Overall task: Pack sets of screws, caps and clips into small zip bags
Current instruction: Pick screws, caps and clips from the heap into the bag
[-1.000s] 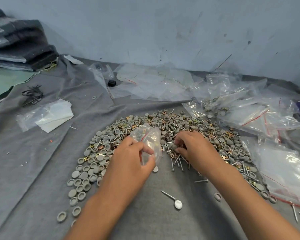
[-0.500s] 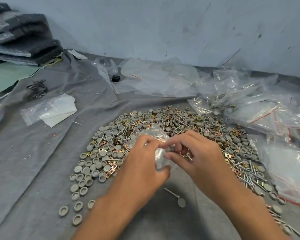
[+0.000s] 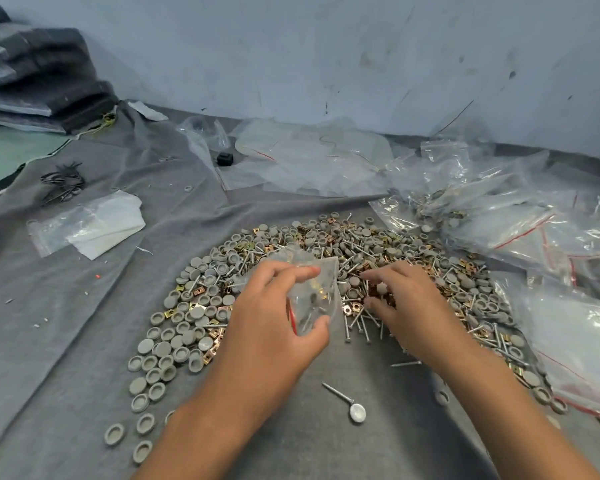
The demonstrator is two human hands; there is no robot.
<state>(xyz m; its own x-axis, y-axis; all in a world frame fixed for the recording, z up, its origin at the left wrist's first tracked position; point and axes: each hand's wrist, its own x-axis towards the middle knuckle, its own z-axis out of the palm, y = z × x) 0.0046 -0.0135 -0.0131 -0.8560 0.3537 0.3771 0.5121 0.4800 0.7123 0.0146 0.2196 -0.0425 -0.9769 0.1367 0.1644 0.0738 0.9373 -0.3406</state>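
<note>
Half a second ago the two hands met at the mouth of the small zip bag; now they are apart. The right hand (image 3: 409, 299) has gone back to the pile of parts (image 3: 326, 271) on the grey cloth (image 3: 84, 323) that covers the counter, while the left hand (image 3: 274, 320) has kept the zip bag (image 3: 314, 296).

The left hand holds the bag between thumb and forefinger, the thumb under its lower edge and the forefinger along its top, the other fingers curled behind it. The bag stands just above the near edge of the pile, and a few small parts show through the clear plastic.

The right hand lies palm down on the pile just right of the bag, fingers bent, the fingertips (image 3: 371, 275) among copper-coloured clips (image 3: 378, 292) and screws (image 3: 357, 320); a grey cap sits between thumb and forefinger, but whether it is actually pinched cannot be told.

Grey caps (image 3: 174, 341) spread to the left of the pile. A lone screw (image 3: 340, 396) lies on the cloth between the forearms. Filled zip bags (image 3: 520, 230) are heaped at the right.
</note>
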